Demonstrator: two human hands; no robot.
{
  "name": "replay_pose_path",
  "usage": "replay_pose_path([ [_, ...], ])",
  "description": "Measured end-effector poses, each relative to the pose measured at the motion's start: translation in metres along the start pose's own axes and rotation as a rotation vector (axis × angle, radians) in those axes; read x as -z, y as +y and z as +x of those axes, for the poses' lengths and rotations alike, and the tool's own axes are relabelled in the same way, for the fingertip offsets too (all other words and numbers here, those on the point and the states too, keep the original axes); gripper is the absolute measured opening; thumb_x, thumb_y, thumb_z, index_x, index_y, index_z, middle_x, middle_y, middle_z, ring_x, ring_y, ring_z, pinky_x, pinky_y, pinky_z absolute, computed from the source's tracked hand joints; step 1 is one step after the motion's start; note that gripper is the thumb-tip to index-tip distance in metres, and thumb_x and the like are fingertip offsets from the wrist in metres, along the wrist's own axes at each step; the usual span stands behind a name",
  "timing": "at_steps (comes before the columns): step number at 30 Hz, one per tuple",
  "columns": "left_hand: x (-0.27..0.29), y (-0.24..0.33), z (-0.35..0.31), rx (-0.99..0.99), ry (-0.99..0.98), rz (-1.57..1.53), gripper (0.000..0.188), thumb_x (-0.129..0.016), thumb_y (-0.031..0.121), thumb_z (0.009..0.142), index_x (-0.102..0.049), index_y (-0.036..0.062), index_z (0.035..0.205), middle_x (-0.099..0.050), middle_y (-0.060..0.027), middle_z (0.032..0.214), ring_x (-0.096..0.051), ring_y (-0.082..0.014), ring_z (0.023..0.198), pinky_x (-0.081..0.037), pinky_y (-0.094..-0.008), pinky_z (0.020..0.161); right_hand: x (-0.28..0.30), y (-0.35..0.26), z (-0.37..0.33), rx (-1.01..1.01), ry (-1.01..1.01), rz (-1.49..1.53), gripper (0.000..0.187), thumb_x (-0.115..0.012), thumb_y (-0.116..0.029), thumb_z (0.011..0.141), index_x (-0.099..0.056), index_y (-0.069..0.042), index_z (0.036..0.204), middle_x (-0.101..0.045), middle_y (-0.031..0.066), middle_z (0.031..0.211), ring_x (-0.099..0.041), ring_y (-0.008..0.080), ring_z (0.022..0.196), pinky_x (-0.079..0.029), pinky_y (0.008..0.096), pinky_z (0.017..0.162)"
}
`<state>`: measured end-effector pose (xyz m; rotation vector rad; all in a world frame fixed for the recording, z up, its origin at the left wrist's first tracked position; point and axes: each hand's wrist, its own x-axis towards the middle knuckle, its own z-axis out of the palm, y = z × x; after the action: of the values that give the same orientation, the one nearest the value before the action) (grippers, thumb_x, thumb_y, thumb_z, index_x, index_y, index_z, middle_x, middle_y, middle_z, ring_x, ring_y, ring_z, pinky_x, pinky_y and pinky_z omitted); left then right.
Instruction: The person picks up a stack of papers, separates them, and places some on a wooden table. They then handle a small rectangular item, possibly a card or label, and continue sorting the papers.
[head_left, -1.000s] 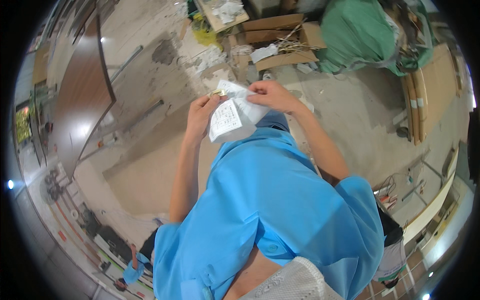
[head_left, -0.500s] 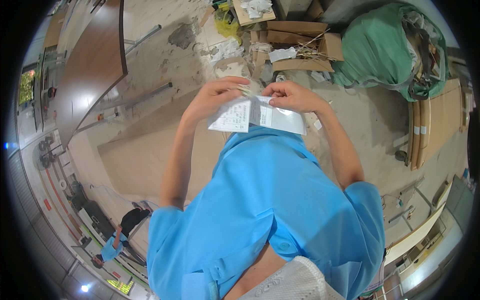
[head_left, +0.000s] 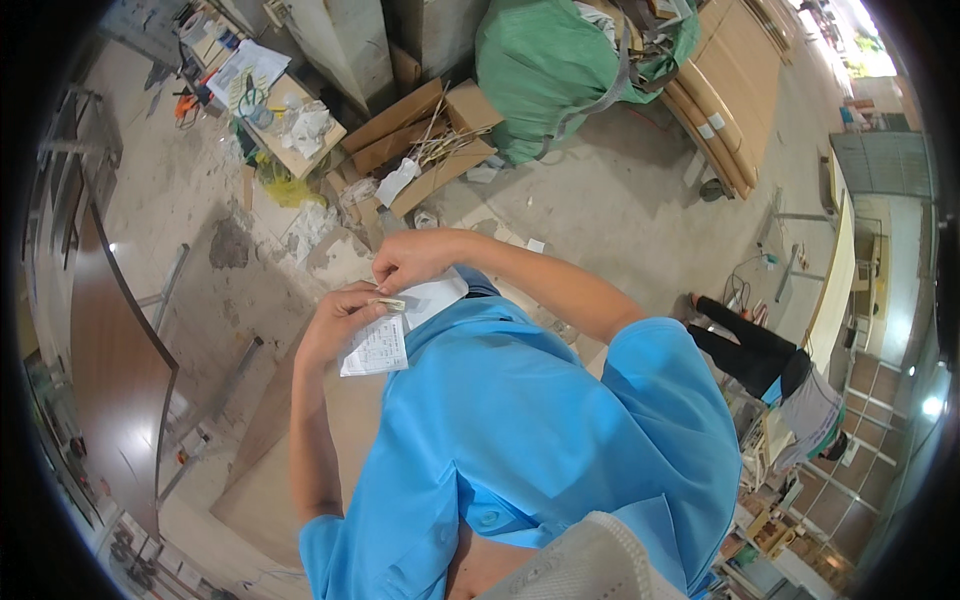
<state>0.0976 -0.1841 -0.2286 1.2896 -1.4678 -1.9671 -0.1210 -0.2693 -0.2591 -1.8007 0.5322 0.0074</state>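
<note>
In front of my blue shirt I hold white printed paper (head_left: 374, 348) low over the floor. My left hand (head_left: 340, 318) is closed on its upper part, thumb on top. A small pale, yellowish bundle (head_left: 391, 304) sticks out by the left thumb; its kind is unclear. To the right, a paler paper panel (head_left: 437, 297) slants beneath my right hand (head_left: 418, 256). That hand is closed, its fingertips pinched at the paper's upper edge, just above the left fingers. Whether the two panels are one folded sheet is hidden by my hands.
Ahead stand an open cardboard box (head_left: 440, 150) of scraps and a big green sack (head_left: 545, 75). Flat brown cartons (head_left: 730, 90) lean at the right. A littered small table (head_left: 310, 150) is far left, a dark brown board (head_left: 115, 370) nearer. Another person (head_left: 800, 400) stands at the right.
The view has swung right, so the box and sack sit further left. My right hand has come in from the paper's right side to beside my left fingers. Another person has come into view at the right.
</note>
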Motion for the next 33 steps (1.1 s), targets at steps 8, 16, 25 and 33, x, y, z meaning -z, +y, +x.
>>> replay_pose_path([
  [8, -0.004, 0.005, 0.038, -0.046, 0.082, 0.142, 0.021, -0.067, 0.018, 0.093, -0.075, 0.0036, 0.105, -0.070, -0.0074, 0.093, -0.061, -0.0143, 0.085, -0.047, -0.0298, 0.077, 0.015, 0.041, -0.009, -0.026, 0.069, 0.377, 0.022, -0.067, -0.025, 0.086, -0.071, -0.003, 0.087, -0.069, 0.0051, 0.079, -0.060, 0.0146, 0.068, -0.047, 0.0328, 0.063],
  [16, 0.019, 0.027, 0.070, 0.032, 0.124, -0.036, 0.023, -0.070, 0.021, 0.092, -0.075, 0.0033, 0.105, -0.068, -0.0058, 0.091, -0.059, -0.0132, 0.084, -0.047, -0.0284, 0.076, 0.067, 0.057, 0.013, -0.229, -0.120, 0.751, 0.018, -0.065, -0.021, 0.094, -0.070, -0.004, 0.092, -0.066, -0.0029, 0.082, -0.055, 0.0044, 0.076, -0.045, 0.0226, 0.067],
  [25, 0.033, 0.049, 0.106, 0.056, 0.233, -0.258, 0.022, -0.070, 0.017, 0.092, -0.074, -0.0003, 0.105, -0.068, -0.0039, 0.097, -0.060, -0.0118, 0.089, -0.049, -0.0278, 0.079, 0.152, 0.058, 0.053, -0.047, -0.316, 0.439, 0.017, -0.065, -0.019, 0.092, -0.071, -0.002, 0.090, -0.063, -0.0028, 0.074, -0.053, 0.0059, 0.072, -0.045, 0.0261, 0.066],
  [33, 0.029, 0.053, 0.119, 0.050, 0.400, -0.212, 0.020, -0.070, 0.021, 0.092, -0.076, 0.0039, 0.100, -0.070, -0.0052, 0.090, -0.061, -0.0124, 0.081, -0.048, -0.0287, 0.076, 0.166, 0.062, 0.067, -0.160, -0.364, 0.529, 0.016, -0.066, -0.018, 0.091, -0.070, -0.003, 0.087, -0.061, -0.0043, 0.073, -0.051, 0.0033, 0.070, -0.042, 0.0227, 0.062],
])
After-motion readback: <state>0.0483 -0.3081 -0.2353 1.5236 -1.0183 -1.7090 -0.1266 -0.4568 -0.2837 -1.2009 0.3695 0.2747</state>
